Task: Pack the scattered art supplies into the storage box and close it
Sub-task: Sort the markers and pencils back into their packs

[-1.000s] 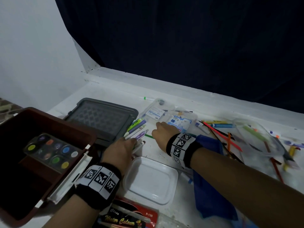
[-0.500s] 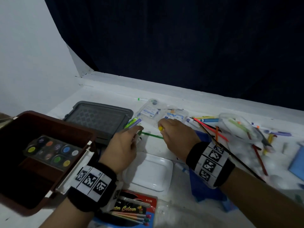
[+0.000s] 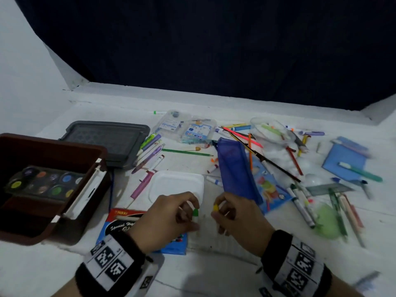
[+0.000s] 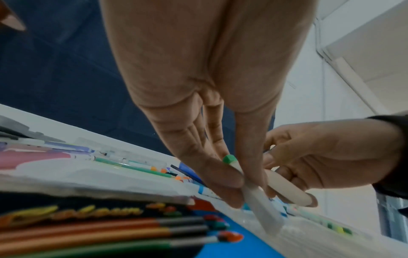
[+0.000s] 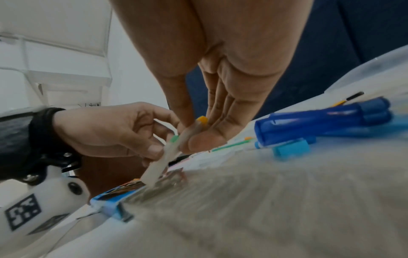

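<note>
Left wrist view is showing your left hand [image 4: 212, 132] pinching a white marker with a green end [image 4: 229, 159] between thumb and fingers [image 4: 220, 178], barrel angling down toward the counter [image 3: 214, 264]. Your right hand [image 3: 237, 213] is pinching its own marker, the one with the yellow end [image 3: 215, 207], the same way. You are probably bringing the two hands close together so both markers can go into one grip, sparing you a trip.

Just behind your hands, a white tray [image 3: 177, 185] is lying on the counter, with a paintbrush pack [image 3: 141, 228] under your left wrist. The storage box [image 3: 51, 189] is sitting open at your left, a paint palette [image 3: 42, 183] already inside and its grey lid [image 3: 107, 140] lying behind it, so it is within easy reach. Many pens and pencils are lying scattered to the right.
</note>
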The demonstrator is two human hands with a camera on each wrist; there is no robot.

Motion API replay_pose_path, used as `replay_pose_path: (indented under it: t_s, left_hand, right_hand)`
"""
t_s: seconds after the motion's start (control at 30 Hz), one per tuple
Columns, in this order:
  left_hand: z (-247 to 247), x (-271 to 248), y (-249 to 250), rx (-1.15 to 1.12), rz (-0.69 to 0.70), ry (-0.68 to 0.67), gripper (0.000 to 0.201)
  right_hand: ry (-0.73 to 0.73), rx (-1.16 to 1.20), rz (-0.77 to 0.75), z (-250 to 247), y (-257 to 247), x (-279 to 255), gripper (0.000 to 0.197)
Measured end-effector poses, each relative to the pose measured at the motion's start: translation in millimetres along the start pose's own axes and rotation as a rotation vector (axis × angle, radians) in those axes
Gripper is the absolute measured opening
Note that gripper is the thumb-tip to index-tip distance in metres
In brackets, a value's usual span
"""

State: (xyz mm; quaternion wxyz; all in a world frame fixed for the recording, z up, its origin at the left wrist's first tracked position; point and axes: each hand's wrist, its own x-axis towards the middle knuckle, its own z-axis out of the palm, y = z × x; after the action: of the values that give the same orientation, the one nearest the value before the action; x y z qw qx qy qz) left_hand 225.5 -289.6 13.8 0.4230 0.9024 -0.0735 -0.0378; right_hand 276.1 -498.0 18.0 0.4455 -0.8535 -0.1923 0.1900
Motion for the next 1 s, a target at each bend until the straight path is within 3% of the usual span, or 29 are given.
replay_pose_path:
  t_s: [0.13,0.37,0.63,0.8,1.0]
  left_hand:
    - [10,-1,-3,0.159,0.01,-0.05,0.032]
    - [14,-1,-3,0.54,-0.023,-0.087,0.039]
    - [11,-5,1,0.592,-0.045,-0.098,0.043]
    - [6,-8,-6,0.591,-0.021,-0.158,0.045]
    - [5,-17,-11,0.656,0.007,-0.165,0.057]
  right_hand:
    - [-0.078,0.05,0.089,16,6,-8,0.008]
    - [-0.049,-0.096,0.017,30,20,-6,0.007]
    - [-0.056,-0.137,0.003,30,14,-5,0.005]
    - [0.018,-0.079,0.014,35,3,-5,0.005]
    - [-0.043,-0.13,0.027,43,4,-3,0.015]
